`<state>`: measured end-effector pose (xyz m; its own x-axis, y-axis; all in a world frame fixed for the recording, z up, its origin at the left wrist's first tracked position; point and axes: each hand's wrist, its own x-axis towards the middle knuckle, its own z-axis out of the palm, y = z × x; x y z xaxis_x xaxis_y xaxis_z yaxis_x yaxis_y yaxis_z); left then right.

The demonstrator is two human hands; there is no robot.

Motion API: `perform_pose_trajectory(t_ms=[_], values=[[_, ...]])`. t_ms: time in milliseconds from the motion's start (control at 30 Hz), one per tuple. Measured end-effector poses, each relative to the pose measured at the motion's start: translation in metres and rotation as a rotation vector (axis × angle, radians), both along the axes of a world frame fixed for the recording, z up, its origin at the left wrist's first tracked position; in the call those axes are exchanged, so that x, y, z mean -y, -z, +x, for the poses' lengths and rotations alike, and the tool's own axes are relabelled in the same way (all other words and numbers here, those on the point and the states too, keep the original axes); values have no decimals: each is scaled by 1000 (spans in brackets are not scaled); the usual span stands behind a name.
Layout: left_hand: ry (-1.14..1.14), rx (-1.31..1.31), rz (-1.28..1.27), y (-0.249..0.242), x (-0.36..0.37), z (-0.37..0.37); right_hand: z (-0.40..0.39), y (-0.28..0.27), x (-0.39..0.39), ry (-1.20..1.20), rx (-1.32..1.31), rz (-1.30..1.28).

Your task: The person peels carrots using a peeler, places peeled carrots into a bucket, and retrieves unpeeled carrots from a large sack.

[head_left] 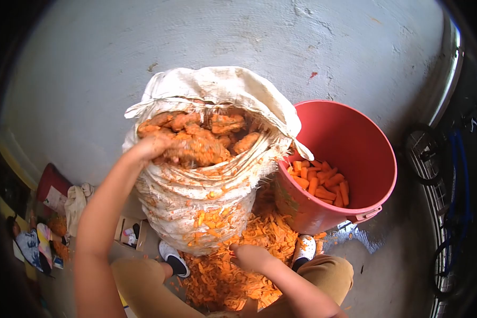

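A white woven sack (196,183) stands upright before me, its mouth folded back, full of rough, dirty unpeeled carrots. My left hand (158,147) reaches over the near rim, fingers closed around a thick unpeeled carrot (199,151) that is blurred by motion. Low in front of the sack, my right hand (252,258) is closed; a small dark reddish bit shows at its fingertips, too little to name. Beneath that hand lies a heap of orange carrot peelings (222,283). To the right, a red bucket (344,122) holds several peeled carrots (320,183) at its bottom.
A grey wall (222,37) rises behind the sack. My legs and white shoes (174,258) flank the peelings. At left are a small box (132,233), a dark red container (55,185) and another person (32,241). Bicycle parts (456,175) stand at right. The floor is wet near the bucket.
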<state>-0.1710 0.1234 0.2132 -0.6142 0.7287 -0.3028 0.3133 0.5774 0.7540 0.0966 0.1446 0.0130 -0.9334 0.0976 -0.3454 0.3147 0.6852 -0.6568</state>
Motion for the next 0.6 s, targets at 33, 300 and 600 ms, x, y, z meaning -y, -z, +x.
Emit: perform_pose_trajectory(t_ms=[33,300,600], values=[[-38,52,48,7,16,1,-1,0,1,-6,-8,15],[-186,299,250,48,101,22,-14,-10,8,-41,39,52],[-419,1016,543,140,123,33,-26,13,6,-15,39,62]])
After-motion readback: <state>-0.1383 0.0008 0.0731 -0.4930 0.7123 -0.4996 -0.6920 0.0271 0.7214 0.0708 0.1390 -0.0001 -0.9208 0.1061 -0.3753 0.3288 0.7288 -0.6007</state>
